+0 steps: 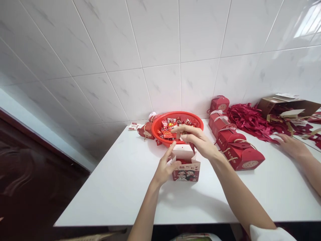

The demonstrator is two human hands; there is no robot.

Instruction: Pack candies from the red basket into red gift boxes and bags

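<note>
Head view, looking down on a white worktop (pixel 117 190) set against a white tiled wall (pixel 130 53). Near the middle of the worktop stands an open paper gift box (pixel 186 174), printed with a cartoon couple, its white lid flaps raised and some red showing inside. The person's left hand (pixel 165 166) is partly closed against the box's left side, with the thumb side on the paper and the index finger pointing up past the rim. The right hand (pixel 197 140) is held just above the box opening, its thumb and fingertips (pixel 181 131) drawn close together over the raised flap; whether they pinch a small item or the flap itself is hidden, so the grip on anything cannot be told. Behind the hands, at the back edge of the worktop, sits a round red plastic basket (pixel 156 129) heaped with red-wrapped sweets (pixel 168 129), with a heart-shaped red box (pixel 145 131) and small printed cards (pixel 134 126) just to its left. To its right, a row of red gift boxes with rope handles (pixel 240 150) runs toward the front, beside a heap of dark red ribbons (pixel 247 120) and a tilted cardboard carton (pixel 288 107). A second person's hand (pixel 292 146) rests near the ribbons at the right edge of the worktop
</note>
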